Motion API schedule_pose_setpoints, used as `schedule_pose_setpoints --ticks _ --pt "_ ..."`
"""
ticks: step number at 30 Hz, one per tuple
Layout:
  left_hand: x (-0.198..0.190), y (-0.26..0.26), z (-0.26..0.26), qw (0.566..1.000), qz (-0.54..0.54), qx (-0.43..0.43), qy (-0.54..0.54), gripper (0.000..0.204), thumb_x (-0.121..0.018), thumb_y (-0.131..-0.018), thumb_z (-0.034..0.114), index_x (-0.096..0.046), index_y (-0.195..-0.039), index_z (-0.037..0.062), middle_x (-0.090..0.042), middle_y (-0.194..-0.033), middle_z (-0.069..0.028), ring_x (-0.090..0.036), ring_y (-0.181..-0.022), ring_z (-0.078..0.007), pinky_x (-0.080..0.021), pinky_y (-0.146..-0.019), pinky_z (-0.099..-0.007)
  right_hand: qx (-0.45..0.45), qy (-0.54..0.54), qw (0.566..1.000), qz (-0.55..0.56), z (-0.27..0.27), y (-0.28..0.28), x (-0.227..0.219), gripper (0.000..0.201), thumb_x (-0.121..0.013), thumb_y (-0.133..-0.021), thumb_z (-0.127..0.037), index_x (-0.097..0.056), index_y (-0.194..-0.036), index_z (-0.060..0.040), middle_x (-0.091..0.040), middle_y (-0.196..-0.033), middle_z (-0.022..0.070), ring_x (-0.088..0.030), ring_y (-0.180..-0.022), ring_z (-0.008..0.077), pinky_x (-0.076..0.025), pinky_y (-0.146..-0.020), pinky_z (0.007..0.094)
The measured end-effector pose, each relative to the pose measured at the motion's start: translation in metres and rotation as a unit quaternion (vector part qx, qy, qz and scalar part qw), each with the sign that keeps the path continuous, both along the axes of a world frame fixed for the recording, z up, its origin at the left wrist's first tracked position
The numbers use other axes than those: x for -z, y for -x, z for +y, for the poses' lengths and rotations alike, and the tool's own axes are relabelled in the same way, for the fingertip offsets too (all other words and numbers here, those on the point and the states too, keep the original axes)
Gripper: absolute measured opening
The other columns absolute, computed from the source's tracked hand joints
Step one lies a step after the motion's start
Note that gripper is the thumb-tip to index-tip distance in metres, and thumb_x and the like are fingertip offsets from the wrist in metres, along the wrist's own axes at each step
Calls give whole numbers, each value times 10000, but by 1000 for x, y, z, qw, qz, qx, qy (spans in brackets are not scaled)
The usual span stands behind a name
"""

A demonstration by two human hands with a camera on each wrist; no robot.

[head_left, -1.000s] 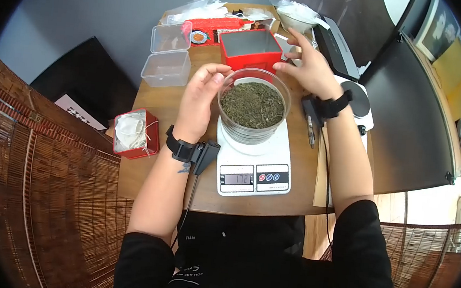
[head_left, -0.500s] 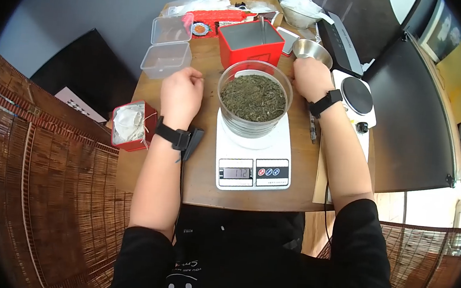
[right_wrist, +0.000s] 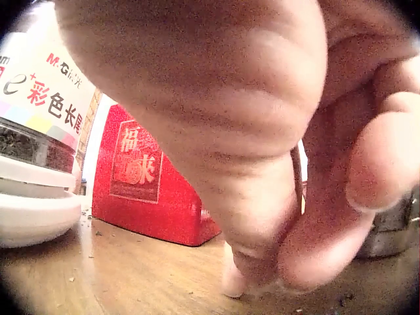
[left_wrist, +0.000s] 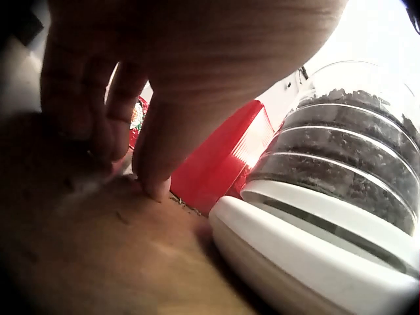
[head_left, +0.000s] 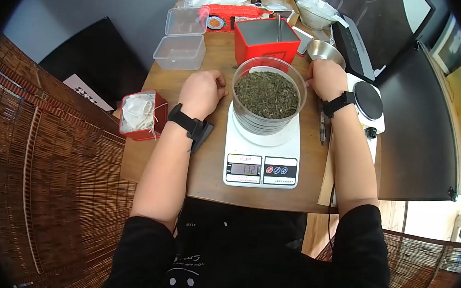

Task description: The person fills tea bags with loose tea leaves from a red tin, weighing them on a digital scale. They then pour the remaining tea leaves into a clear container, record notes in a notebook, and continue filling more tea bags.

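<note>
A clear round tub of dried green leaves [head_left: 268, 94] stands on the white scale [head_left: 263, 147], whose display reads 172. My left hand [head_left: 201, 93] rests left of the tub, apart from it; in the left wrist view its loosely bent fingers [left_wrist: 154, 187] touch the wood beside the scale [left_wrist: 308, 252]. To the tub's right is my right hand [head_left: 328, 80], its fingers loosely curled and low over the wood in front of a metal bowl [head_left: 326, 52]. Neither hand shows anything held. Behind the tub, a red tin [head_left: 266, 51] has a metal utensil [head_left: 279, 30] standing in it.
Left of the tin stands an open clear box [head_left: 179, 54]. A red box of white pouches [head_left: 137, 115] sits at the table's left edge. On the right are a hot plate [head_left: 368, 100], a black appliance [head_left: 355, 48] and a pen [head_left: 322, 127]. Crumbs dot the wood [right_wrist: 151, 275].
Both hands have left the tub and tin area and come down to the table on either side. The utensil now shows in the tin. The head view has shifted slightly.
</note>
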State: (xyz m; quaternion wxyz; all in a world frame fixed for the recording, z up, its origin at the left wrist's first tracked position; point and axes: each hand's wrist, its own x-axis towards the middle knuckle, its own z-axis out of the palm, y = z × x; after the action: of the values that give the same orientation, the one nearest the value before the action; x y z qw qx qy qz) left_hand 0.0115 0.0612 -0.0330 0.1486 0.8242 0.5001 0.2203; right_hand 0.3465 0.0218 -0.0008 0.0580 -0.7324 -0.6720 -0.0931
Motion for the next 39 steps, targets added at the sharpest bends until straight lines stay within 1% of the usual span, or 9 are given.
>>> schedule_pose_setpoints --ticks 3,15,19,23,25,31,34,36,39 --pt "-1 -1 -1 1000 8 -5 10 119 -825 -851 150 -785 -929 70 -781 -921 -169 -743 -934 -381 -580 -846 -491 32 46 998 24 -5 8 -14 243 -896 -788 -208 -787 -910 -28 -788 -957 202 -774 -974 365 -617 -848 464" --pt "12 -4 8 997 46 39 -55 91 -716 -915 88 -740 -854 25 -752 -877 -226 -725 -892 -427 -569 -829 -536 1 58 998 22 0 -1 -5 121 -770 -873 -181 -798 -921 -74 -786 -915 184 -767 -927 366 -604 -838 507" --pt "6 -4 6 992 -49 17 -111 107 -733 -930 101 -727 -877 9 -745 -878 -235 -722 -877 -438 -565 -807 -540 -52 -5 995 87 -6 -3 -32 99 -771 -856 -159 -755 -858 -61 -762 -855 162 -742 -852 366 -581 -804 460" --pt "-15 -3 0 989 -135 -15 -51 102 -757 -933 109 -738 -937 9 -747 -874 -224 -723 -816 -429 -571 -763 -515 -91 -39 973 209 -32 -3 -83 66 -735 -858 -47 -741 -900 3 -736 -779 80 -717 -739 178 -578 -734 330" --pt "-23 -3 -3 986 -152 -17 -65 106 -767 -940 115 -741 -956 13 -746 -853 -204 -722 -747 -385 -568 -719 -480 -82 -53 958 271 -51 6 -106 32 -742 -888 18 -724 -913 14 -715 -781 8 -655 -739 49 -548 -704 237" --pt "-65 -4 -36 940 -322 -6 -109 55 -768 -969 -6 -740 -1016 -14 -742 -874 -18 -634 -768 -63 -511 -700 -242 -232 -107 926 278 -85 46 -129 77 -759 -897 41 -726 -960 12 -713 -801 -1 -657 -743 30 -530 -688 220" --pt "-59 -14 -41 897 -415 90 -123 93 -791 -903 -24 -765 -983 15 -764 -869 -45 -617 -678 -90 -483 -625 -260 -275 -99 920 261 -88 66 -127 109 -788 -878 30 -745 -971 -9 -726 -796 25 -698 -735 67 -532 -678 234" --pt "-58 -19 -49 903 -398 115 -111 100 -791 -900 -28 -776 -988 17 -775 -894 -51 -629 -688 -95 -492 -629 -260 -297 -114 918 235 -86 75 -121 110 -794 -823 -48 -762 -927 -44 -745 -797 123 -757 -757 277 -589 -701 362" --pt "-61 -21 -55 917 -353 154 -109 134 -786 -895 -31 -805 -1012 31 -792 -933 -61 -660 -714 -108 -512 -635 -262 -329 -110 902 256 -80 77 -112 106 -801 -832 -70 -780 -935 -65 -763 -820 114 -761 -783 292 -600 -721 377"
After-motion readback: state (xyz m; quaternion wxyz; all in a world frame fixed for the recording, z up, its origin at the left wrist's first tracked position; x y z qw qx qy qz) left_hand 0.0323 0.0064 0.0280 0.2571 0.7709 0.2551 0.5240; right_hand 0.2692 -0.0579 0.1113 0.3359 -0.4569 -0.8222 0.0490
